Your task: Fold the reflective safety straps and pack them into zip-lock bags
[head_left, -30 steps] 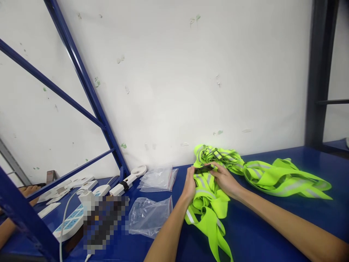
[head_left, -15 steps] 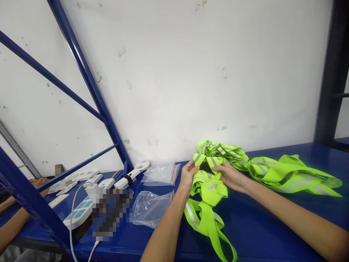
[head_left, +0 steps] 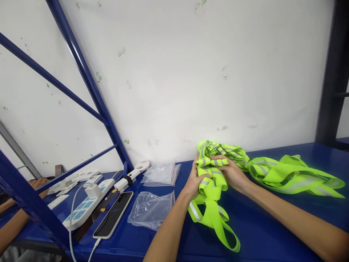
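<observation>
A neon-yellow reflective strap harness with grey stripes is bunched between my two hands. My left hand grips its left side, the thumb lying across the front of the folds. On the other side, my right hand is closed on the upper right folds, its fingers partly hidden behind the strap. A long loop hangs from the bundle onto the blue tabletop. Right behind my hands lies a pile of similar reflective straps, and more loose straps stretch off to the right.
Clear zip bags lie left of my forearm, with another stack behind. Further left are a phone on a cable, a power strip and a small white fan. Blue frame bars rise there; another person's arms show beyond.
The harness's upper part has been folded together, so the dark gap between its top straps no longer shows. Both hands have shifted slightly, and the hanging loop has moved up a little.
</observation>
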`<state>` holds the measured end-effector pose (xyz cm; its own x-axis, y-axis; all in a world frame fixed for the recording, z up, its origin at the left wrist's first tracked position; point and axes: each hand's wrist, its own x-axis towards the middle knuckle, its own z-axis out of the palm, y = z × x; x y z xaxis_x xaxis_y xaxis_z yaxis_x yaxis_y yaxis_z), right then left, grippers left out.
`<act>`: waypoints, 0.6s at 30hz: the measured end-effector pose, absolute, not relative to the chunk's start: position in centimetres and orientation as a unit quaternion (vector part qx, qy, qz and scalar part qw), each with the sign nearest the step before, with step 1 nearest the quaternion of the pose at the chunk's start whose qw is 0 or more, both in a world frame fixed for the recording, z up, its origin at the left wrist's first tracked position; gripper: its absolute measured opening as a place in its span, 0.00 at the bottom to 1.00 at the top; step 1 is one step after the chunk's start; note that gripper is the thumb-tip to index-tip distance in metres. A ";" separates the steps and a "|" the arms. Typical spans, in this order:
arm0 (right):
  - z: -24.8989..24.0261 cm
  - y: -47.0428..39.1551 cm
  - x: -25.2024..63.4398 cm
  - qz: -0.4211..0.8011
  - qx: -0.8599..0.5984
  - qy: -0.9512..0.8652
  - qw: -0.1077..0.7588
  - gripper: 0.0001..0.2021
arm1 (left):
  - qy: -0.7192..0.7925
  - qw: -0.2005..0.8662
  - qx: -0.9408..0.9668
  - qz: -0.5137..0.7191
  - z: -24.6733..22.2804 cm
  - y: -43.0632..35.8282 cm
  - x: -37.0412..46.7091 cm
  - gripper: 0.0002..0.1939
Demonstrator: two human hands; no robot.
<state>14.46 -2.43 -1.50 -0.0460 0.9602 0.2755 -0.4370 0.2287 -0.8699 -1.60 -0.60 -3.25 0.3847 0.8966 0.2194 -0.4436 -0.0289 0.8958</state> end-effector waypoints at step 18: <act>-0.6 -3.2 15.1 0.477 -0.322 -0.534 0.619 0.28 | 0.226 0.655 0.503 0.516 -3.9 -1.4 -0.9 0.40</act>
